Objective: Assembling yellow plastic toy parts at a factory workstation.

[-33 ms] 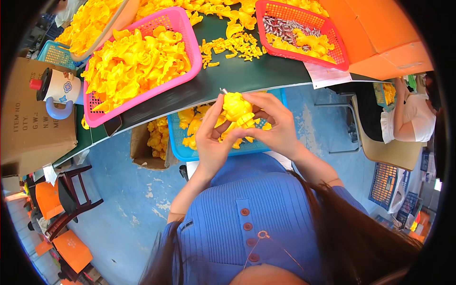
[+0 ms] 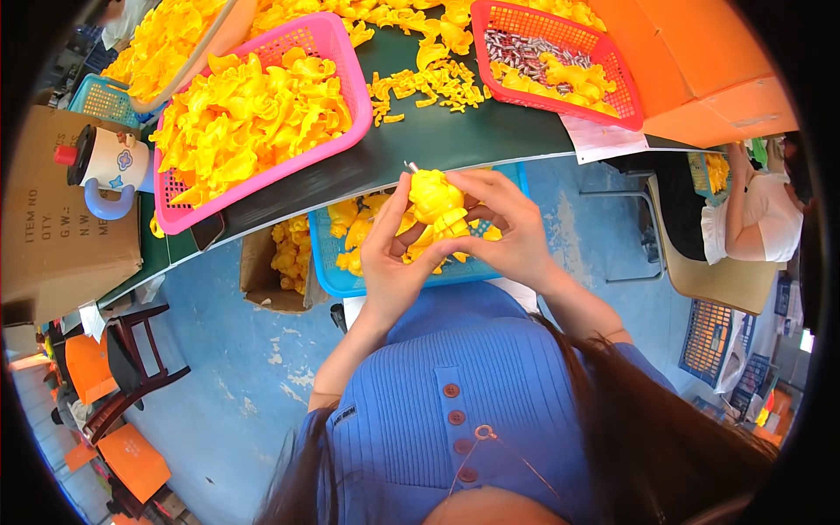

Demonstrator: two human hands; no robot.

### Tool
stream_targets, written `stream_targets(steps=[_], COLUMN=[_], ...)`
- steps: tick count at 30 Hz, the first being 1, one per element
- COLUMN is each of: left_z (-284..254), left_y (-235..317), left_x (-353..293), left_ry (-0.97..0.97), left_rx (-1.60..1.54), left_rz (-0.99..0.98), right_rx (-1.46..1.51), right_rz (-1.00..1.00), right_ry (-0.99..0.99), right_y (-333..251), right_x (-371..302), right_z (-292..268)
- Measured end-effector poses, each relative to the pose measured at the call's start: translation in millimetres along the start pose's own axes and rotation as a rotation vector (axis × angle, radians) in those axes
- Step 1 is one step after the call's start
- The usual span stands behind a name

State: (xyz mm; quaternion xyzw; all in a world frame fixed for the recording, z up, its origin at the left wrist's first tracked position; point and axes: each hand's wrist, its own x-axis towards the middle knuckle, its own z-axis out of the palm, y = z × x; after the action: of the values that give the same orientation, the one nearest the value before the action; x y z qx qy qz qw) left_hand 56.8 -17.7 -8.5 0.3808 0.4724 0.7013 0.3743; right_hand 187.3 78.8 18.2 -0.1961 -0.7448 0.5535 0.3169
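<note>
You are looking down at your own two hands, which are holding a knobbly yellow figure [image 2: 437, 198] between them, in front of the near edge of a dark green table [image 2: 420, 144] and above a blue basket [image 2: 325, 278]. A small metal piece [image 2: 414, 167] is sticking up at the figure's top, beside your left fingertip.

Your left hand [image 2: 389, 258] is pressing its index finger against the figure's upper left side. Your right hand [image 2: 509, 229] is mirroring it on the upper right, and both thumbs are meeting below, so the fingers of each hand are clamping on the figure. The remaining fingers are curling behind, partly hidden.

The figure is probably feeling light, like moulded plastic, and fairly stiff, with a smooth, shiny skin that may be a little slippery; whether it is giving under pressure, you cannot tell. Its rounded sides are likely offering the surest hold; thin edges would be the weaker places, and the metal piece is looking too small to grip well.

More yellow parts are lying in the blue basket. On the table, a pink basket [image 2: 357, 87] is overflowing with yellow pieces, and a red basket [image 2: 628, 103] is holding small metal bits and yellow parts.
</note>
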Motion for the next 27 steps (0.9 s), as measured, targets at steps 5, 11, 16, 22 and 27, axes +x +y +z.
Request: stream_targets(steps=[5, 11, 16, 22, 27], left_z=[-1.9, -11.4, -14.9, -18.3, -11.2], left_y=[5.5, -7.2, -4.9, -9.0, -4.9], left_x=[2.5, 2.1, 6.9, 7.2, 2.6], left_ry=[-0.059, -0.116, -0.162, -0.187, -0.134], left_rx=[0.117, 0.327, 0.358, 0.257, 0.228], left_rz=[0.006, 0.144, 0.159, 0.127, 0.088], right_rx=[-0.047, -0.272, -0.283, -0.230, -0.227], right_rz=[0.017, -0.140, -0.100, -0.069, -0.076], right_ry=[-0.064, -0.054, -0.095, -0.134, -0.084], right_y=[-1.4, 0.1, 0.1, -0.3, 2.3], right_x=[2.9, 2.2, 2.7, 5.3, 3.9], right_z=[-11.2, -16.5, -19.9, -24.2, -20.6])
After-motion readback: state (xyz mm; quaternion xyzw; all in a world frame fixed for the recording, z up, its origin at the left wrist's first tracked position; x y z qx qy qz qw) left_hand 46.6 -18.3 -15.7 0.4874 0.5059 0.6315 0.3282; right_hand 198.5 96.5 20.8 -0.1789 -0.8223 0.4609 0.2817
